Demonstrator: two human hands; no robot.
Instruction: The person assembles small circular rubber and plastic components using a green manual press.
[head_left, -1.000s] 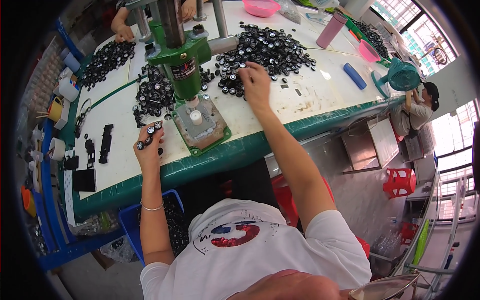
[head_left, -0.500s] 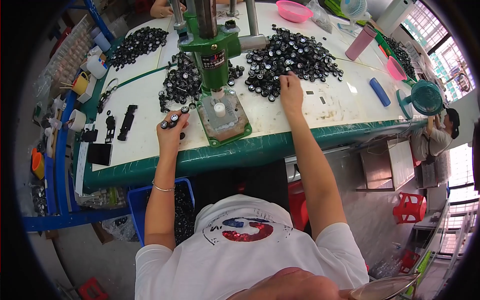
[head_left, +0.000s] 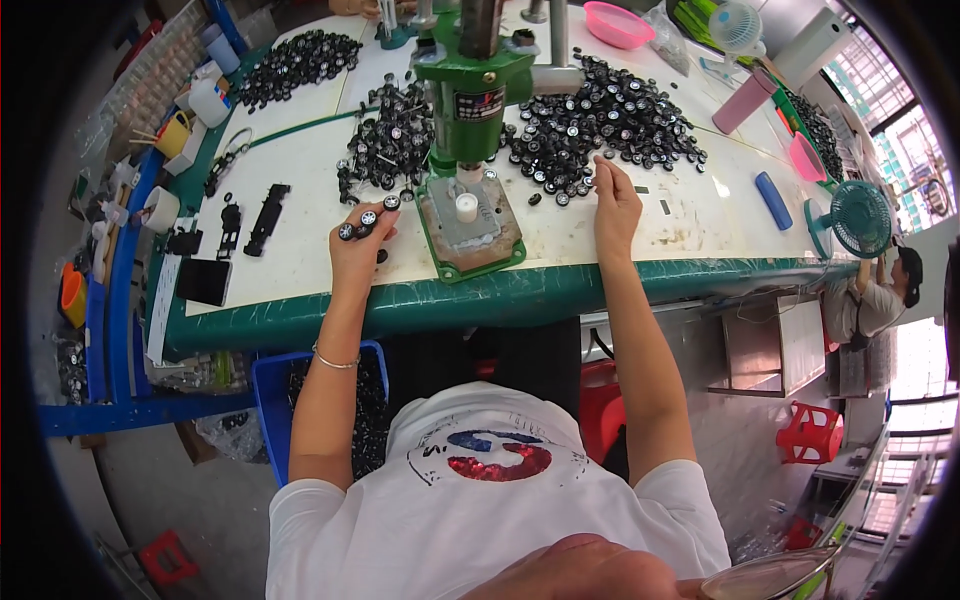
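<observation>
Wheels [head_left: 368,218] remain in the left hand [head_left: 356,252], its fingers curled around several, at about 9 o'clock from the white post [head_left: 466,208] of the press [head_left: 478,128]. The right hand [head_left: 617,207] has shifted toward 3 o'clock along the near edge of the wheel pile [head_left: 628,122]; its fingers are nearly together, contents impossible to tell. Picking out wheels seems unfinished.

I've drawn the right hand [head_left: 618,208] back from over the large wheel pile [head_left: 625,115] to its near edge. My view has swung, carrying the bench [head_left: 300,275] rightward. A co-worker's arm [head_left: 350,7] has left the far-left pile [head_left: 300,70].
</observation>
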